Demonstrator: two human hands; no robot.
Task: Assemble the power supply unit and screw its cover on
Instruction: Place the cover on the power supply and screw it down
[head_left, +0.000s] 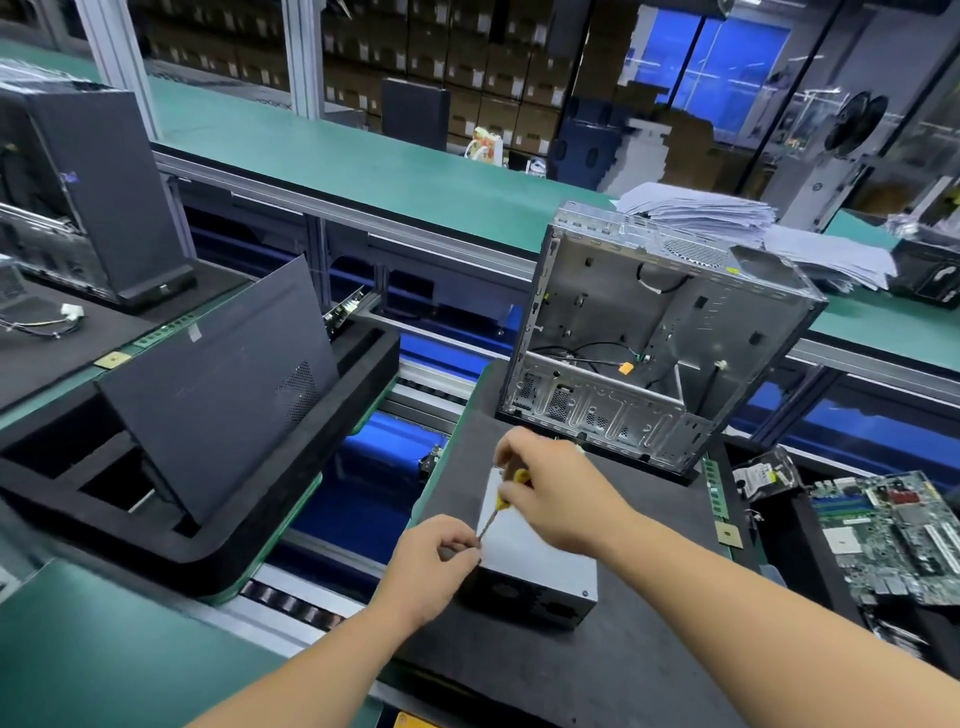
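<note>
The grey power supply unit (535, 558) lies on a black foam pad (623, 670) in front of me, its plain cover facing up. My right hand (550, 491) grips the yellow-and-red handle of a screwdriver (501, 501), whose shaft slants down to the unit's near-left top corner. My left hand (434, 564) pinches the shaft's tip at that corner with thumb and fingertips. Any screw there is hidden by my fingers.
An open silver computer case (654, 332) stands upright just behind the unit. A motherboard (893, 535) and a hard drive (769, 473) lie to the right. On the left, a dark side panel (223, 384) leans in a black foam tray. A roller conveyor runs between the pads.
</note>
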